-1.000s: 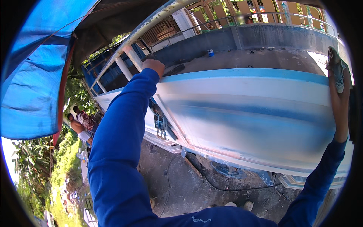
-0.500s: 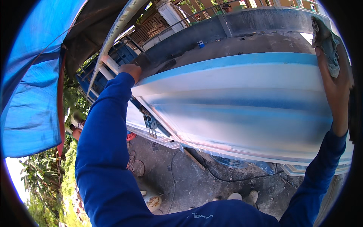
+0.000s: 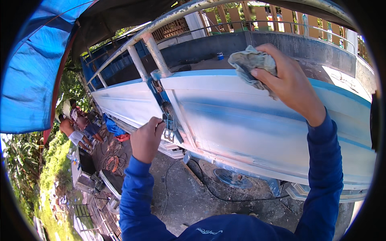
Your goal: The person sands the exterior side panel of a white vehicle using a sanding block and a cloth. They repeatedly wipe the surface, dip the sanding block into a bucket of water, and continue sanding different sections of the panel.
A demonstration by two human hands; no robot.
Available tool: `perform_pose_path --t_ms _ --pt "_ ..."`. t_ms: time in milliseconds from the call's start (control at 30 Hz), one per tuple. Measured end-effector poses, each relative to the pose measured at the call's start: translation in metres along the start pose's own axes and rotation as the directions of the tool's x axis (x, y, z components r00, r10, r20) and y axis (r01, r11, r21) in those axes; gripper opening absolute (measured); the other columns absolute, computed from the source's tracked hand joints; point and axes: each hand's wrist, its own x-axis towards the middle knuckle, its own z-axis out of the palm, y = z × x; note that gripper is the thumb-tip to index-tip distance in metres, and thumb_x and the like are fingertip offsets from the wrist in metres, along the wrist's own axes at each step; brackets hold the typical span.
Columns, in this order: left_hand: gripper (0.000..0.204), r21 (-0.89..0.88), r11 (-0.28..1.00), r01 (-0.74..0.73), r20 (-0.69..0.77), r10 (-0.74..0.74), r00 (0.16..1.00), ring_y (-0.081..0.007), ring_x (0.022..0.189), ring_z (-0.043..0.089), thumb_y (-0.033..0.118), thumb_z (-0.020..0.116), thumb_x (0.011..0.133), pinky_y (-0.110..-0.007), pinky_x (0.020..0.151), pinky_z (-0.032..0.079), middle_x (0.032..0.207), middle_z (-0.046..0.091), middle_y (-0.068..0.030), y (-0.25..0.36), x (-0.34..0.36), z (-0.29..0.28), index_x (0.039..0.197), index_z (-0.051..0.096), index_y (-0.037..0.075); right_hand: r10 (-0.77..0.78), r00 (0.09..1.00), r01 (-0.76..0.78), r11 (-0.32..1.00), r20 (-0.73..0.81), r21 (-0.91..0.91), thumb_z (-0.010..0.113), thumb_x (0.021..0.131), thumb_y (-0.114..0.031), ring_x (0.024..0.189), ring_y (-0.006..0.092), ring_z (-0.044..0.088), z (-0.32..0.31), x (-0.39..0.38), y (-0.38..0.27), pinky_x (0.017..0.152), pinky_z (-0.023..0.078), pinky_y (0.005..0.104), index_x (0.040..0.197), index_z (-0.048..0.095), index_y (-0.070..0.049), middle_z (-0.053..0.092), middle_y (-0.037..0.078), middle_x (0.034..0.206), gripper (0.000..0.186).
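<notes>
My right hand (image 3: 287,82) grips a crumpled grey-green rag (image 3: 248,68) at the top edge of a white and pale-blue painted side panel (image 3: 233,128). Below and to the left, my left hand (image 3: 148,138) has its fingers curled closed beside the dark metal latch (image 3: 169,124) in the gap between two panels; whatever its fingertips may hold is hidden. Above the gap, worn white posts (image 3: 157,52) carry a long peeling rail (image 3: 177,16) over the truck-like bed.
A blue tarp (image 3: 32,80) hangs at left. Two people (image 3: 74,130) bend beside coiled cables (image 3: 112,158) and a metal box (image 3: 82,170). Below the panel are a cable, a wooden strip (image 3: 193,174) and concrete ground (image 3: 177,205). A small blue can (image 3: 220,56) stands inside the bed.
My left hand has left the top edge by the post and moved down to the latch. My right hand has swung leftward from the far right with the rag.
</notes>
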Motion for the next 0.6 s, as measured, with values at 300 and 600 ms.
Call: perform_pose_path --t_ms 300,600 --pt "0.028 0.209 0.359 0.91 0.582 -0.793 0.18 -0.0386 0.097 0.072 0.034 0.071 0.083 -0.046 0.086 0.056 0.099 0.075 -0.0201 -0.117 -0.534 0.19 0.097 0.076 0.01 0.276 0.857 -0.312 0.95 0.435 0.011 0.07 0.076 -0.019 0.112 0.0383 0.065 0.236 0.192 -0.025 0.09 0.051 0.0425 0.127 0.06 0.001 0.068 0.024 0.12 0.056" --pt "0.035 0.527 0.541 0.655 0.812 -0.548 -0.2 -0.0391 0.098 0.073 0.038 0.073 0.078 -0.048 0.09 0.057 0.097 0.075 -0.0221 -0.171 -0.714 0.148 0.094 0.078 0.007 0.348 0.922 -0.304 0.922 0.17 -0.239 0.065 0.08 -0.014 0.111 0.0395 0.062 0.271 0.194 -0.025 0.086 0.049 0.0428 0.122 0.06 0.0 0.069 0.024 0.112 0.045"
